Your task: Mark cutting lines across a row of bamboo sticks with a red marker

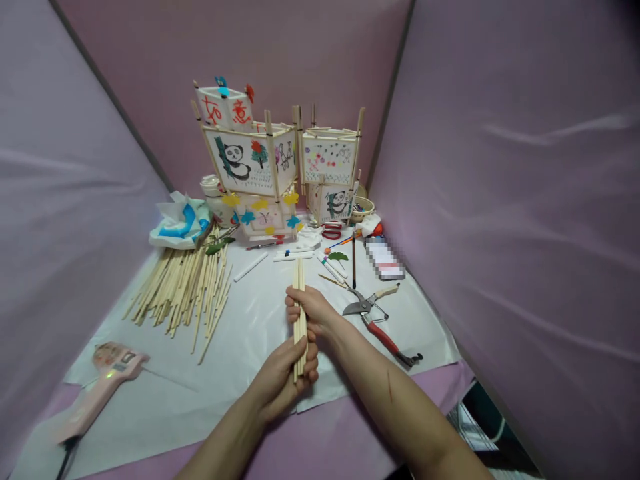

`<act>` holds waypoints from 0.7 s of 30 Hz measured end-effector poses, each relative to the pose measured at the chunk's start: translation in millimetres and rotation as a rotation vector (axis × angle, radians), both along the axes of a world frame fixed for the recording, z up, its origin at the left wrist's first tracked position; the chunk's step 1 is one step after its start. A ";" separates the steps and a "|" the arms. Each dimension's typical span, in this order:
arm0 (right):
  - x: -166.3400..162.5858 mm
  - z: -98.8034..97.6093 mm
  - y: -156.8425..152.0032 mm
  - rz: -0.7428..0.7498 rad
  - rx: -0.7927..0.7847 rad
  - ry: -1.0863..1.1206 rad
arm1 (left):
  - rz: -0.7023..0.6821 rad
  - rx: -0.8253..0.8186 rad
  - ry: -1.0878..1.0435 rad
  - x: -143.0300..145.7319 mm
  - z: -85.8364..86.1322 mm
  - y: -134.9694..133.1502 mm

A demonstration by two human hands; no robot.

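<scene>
Both my hands grip a small bundle of thin wooden sticks [300,283] held lengthwise over the white sheet [250,320]. My left hand [285,377] is wrapped round the near end of the bundle. My right hand [310,312] is closed round its middle, and the far ends stick out beyond the fingers. A loose pile of the same sticks [185,290] lies to the left.
Pruning shears [377,313] with a red handle lie right of my hands. A pink glue gun [100,387] rests at the near left. Painted paper lanterns [260,167] stand at the back, with markers [295,255], red scissors [331,231] and crumpled paper [180,223] about them. Pink fabric walls enclose the space.
</scene>
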State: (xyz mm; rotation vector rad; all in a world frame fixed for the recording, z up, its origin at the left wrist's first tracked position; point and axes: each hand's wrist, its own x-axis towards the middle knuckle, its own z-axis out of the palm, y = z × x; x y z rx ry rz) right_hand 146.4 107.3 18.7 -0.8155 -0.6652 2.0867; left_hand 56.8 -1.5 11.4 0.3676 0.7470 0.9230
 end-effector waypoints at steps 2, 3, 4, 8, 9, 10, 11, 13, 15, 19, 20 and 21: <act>-0.3 -15.7 4.4 -0.022 -0.044 -0.033 | 0.033 -0.152 -0.033 -0.5 0.0 3.0; 0.0 -22.1 5.3 -0.019 -0.060 -0.043 | 0.045 -0.201 -0.026 -1.6 -0.8 4.5; 0.6 -27.3 5.3 -0.013 -0.072 -0.048 | 0.046 -0.233 -0.015 -3.1 -2.1 5.7; 4.4 -34.6 1.5 0.013 -0.080 -0.024 | -0.017 -0.256 -0.034 -9.8 -10.2 5.4; 5.2 -34.2 0.4 0.024 -0.077 -0.011 | -0.037 -0.250 -0.060 -11.2 -12.2 4.8; 5.9 -33.5 -0.4 0.036 -0.072 0.003 | -0.055 -0.243 -0.087 -12.3 -13.9 4.4; 6.3 -32.8 -1.0 0.050 -0.064 0.018 | -0.069 -0.237 -0.111 -13.1 -15.2 4.0; 6.4 -32.1 -1.6 0.075 -0.047 0.038 | -0.083 -0.225 -0.142 -13.6 -17.3 3.7; 5.8 -32.6 -1.6 0.092 -0.031 0.023 | -0.088 -0.213 -0.151 -12.6 -18.9 3.4; 4.3 -33.9 -0.7 0.077 -0.050 -0.021 | -0.076 -0.183 -0.196 -10.2 -21.5 2.6; 4.3 -33.5 -0.3 0.070 -0.069 -0.016 | -0.070 -0.179 -0.209 -10.1 -21.8 2.6; 4.6 -32.8 0.2 0.074 -0.093 -0.010 | -0.062 -0.178 -0.218 -10.2 -21.8 2.5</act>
